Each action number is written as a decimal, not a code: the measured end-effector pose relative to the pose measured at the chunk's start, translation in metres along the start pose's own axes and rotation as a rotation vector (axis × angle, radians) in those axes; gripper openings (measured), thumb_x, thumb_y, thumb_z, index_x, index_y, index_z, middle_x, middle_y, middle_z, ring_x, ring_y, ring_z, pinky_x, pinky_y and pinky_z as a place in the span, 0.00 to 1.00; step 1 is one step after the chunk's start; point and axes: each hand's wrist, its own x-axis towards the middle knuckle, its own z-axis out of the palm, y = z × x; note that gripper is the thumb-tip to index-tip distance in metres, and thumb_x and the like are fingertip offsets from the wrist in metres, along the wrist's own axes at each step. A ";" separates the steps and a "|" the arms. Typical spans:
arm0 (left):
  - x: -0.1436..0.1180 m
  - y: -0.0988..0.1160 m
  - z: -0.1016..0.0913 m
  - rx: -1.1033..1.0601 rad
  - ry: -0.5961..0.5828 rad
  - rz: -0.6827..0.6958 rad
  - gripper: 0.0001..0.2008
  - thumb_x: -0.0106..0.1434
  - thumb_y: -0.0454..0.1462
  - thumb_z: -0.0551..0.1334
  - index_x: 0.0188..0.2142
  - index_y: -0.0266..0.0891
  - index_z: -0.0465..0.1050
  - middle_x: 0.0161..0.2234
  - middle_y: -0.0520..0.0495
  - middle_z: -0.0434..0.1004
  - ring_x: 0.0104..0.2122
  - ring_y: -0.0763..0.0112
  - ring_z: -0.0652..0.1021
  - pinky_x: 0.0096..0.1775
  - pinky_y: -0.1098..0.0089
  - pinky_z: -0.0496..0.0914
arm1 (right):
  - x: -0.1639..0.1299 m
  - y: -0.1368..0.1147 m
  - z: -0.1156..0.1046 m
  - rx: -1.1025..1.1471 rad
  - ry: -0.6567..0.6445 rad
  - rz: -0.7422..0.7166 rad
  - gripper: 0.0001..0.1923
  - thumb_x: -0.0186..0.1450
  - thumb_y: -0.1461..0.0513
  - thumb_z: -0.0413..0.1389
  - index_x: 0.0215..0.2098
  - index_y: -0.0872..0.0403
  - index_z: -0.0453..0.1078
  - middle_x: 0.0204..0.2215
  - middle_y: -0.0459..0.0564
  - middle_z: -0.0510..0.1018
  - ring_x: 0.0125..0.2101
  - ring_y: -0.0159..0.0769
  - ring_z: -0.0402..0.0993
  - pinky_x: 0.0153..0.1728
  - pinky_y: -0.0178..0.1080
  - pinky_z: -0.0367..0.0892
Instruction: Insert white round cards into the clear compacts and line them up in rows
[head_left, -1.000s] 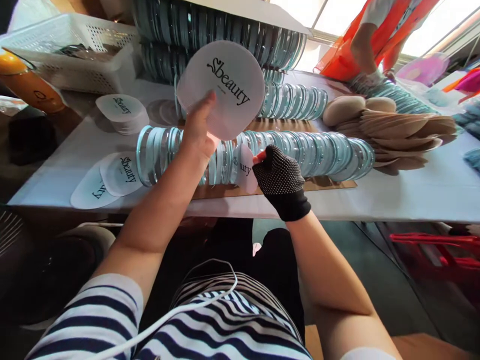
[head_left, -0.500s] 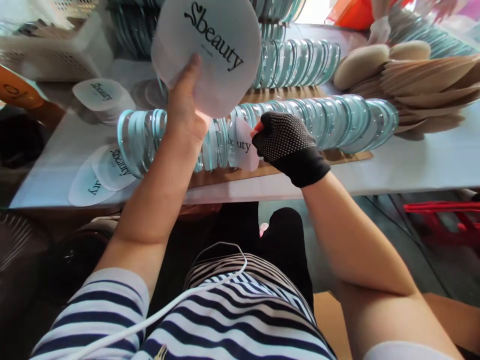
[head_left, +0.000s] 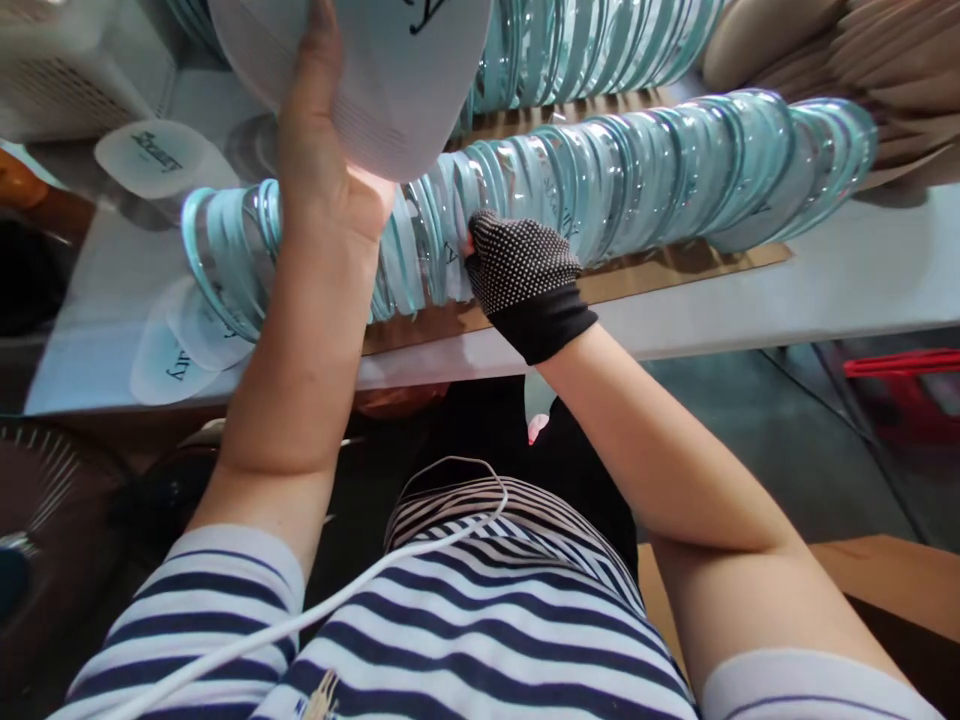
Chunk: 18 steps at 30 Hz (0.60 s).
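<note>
My left hand (head_left: 322, 165) is closed on a stack of rounded white cards (head_left: 409, 100), thumb on top, above the row; part of the stack lies outside the view. My right hand (head_left: 521, 280), in a black dotted fingerless glove, is closed at the front of a long row of clear rounded plastic pieces (head_left: 637, 180) standing on edge. Just left of its fingertips, part of a printed white card (head_left: 452, 252) shows between the clear pieces. The fingertips are mostly hidden, but they seem to pinch the card's edge.
A second row of clear pieces (head_left: 592, 50) stands behind. Loose printed cards (head_left: 169, 350) lie at the table's left front, with another pile (head_left: 161, 160) farther back. Beige pads (head_left: 900, 70) are heaped at right. A white perforated basket (head_left: 75, 75) stands back left. Cardboard (head_left: 690, 270) lies under the front row.
My right hand has moved left, and the printed card has gone from standing out in front to mostly between the clear pieces. The view has shifted closer; my left hand still holds the stack.
</note>
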 end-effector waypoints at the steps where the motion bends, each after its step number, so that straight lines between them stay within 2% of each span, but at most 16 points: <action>1: -0.001 0.000 0.003 -0.009 0.013 0.007 0.25 0.66 0.52 0.58 0.61 0.54 0.59 0.56 0.62 0.71 0.68 0.71 0.51 0.71 0.57 0.42 | -0.001 0.000 -0.001 -0.016 -0.018 0.001 0.15 0.70 0.64 0.42 0.45 0.56 0.69 0.36 0.57 0.78 0.39 0.46 0.76 0.39 0.44 0.67; 4: -0.011 0.003 0.011 -0.068 0.025 0.018 0.24 0.68 0.50 0.57 0.62 0.56 0.58 0.55 0.64 0.72 0.68 0.72 0.53 0.71 0.61 0.42 | -0.007 0.004 -0.002 -0.021 -0.034 0.001 0.15 0.70 0.65 0.42 0.45 0.58 0.70 0.34 0.59 0.78 0.39 0.46 0.75 0.40 0.46 0.67; 5: -0.015 0.005 0.011 -0.098 -0.014 0.010 0.23 0.69 0.47 0.57 0.61 0.56 0.58 0.53 0.64 0.73 0.67 0.73 0.56 0.71 0.62 0.44 | -0.008 0.006 -0.001 -0.006 -0.030 -0.007 0.15 0.70 0.64 0.42 0.45 0.58 0.70 0.35 0.59 0.78 0.39 0.45 0.75 0.40 0.45 0.67; 7: -0.024 0.007 0.009 -0.153 -0.188 -0.020 0.20 0.71 0.42 0.54 0.62 0.51 0.59 0.50 0.59 0.76 0.62 0.71 0.65 0.69 0.64 0.51 | -0.008 0.007 0.001 0.033 -0.014 -0.024 0.15 0.70 0.64 0.43 0.44 0.57 0.70 0.36 0.59 0.78 0.40 0.44 0.75 0.41 0.45 0.67; 9: -0.030 0.009 0.005 -0.199 -0.394 -0.037 0.20 0.73 0.37 0.49 0.63 0.42 0.57 0.45 0.52 0.79 0.55 0.68 0.74 0.64 0.62 0.63 | -0.007 0.006 0.003 0.057 -0.004 -0.031 0.15 0.69 0.64 0.43 0.43 0.57 0.71 0.36 0.59 0.78 0.40 0.45 0.75 0.41 0.45 0.68; 11: -0.032 0.011 0.000 -0.238 -0.497 -0.031 0.21 0.74 0.35 0.46 0.64 0.33 0.53 0.40 0.48 0.79 0.48 0.66 0.78 0.57 0.60 0.72 | -0.005 0.005 0.004 0.062 -0.009 -0.027 0.14 0.67 0.66 0.44 0.40 0.57 0.72 0.34 0.60 0.78 0.39 0.47 0.76 0.41 0.48 0.68; 14: -0.030 0.015 -0.004 -0.269 -0.469 -0.045 0.23 0.74 0.36 0.46 0.65 0.29 0.49 0.36 0.47 0.77 0.43 0.67 0.78 0.52 0.60 0.75 | -0.003 0.009 0.002 0.272 -0.077 0.013 0.11 0.64 0.66 0.47 0.35 0.57 0.72 0.31 0.58 0.77 0.39 0.47 0.76 0.40 0.47 0.69; 16: -0.027 0.016 -0.004 -0.283 -0.435 -0.074 0.21 0.74 0.37 0.47 0.63 0.30 0.54 0.36 0.46 0.77 0.43 0.68 0.78 0.51 0.60 0.76 | -0.005 0.017 0.001 0.513 -0.167 0.033 0.10 0.64 0.62 0.49 0.36 0.58 0.72 0.28 0.51 0.75 0.36 0.42 0.77 0.36 0.44 0.70; 18: -0.024 0.013 -0.003 -0.291 -0.427 -0.063 0.14 0.74 0.37 0.47 0.54 0.33 0.62 0.37 0.47 0.76 0.43 0.69 0.78 0.51 0.60 0.76 | -0.008 0.026 0.000 0.705 -0.276 -0.004 0.14 0.64 0.57 0.50 0.39 0.58 0.72 0.25 0.47 0.73 0.30 0.38 0.76 0.31 0.42 0.70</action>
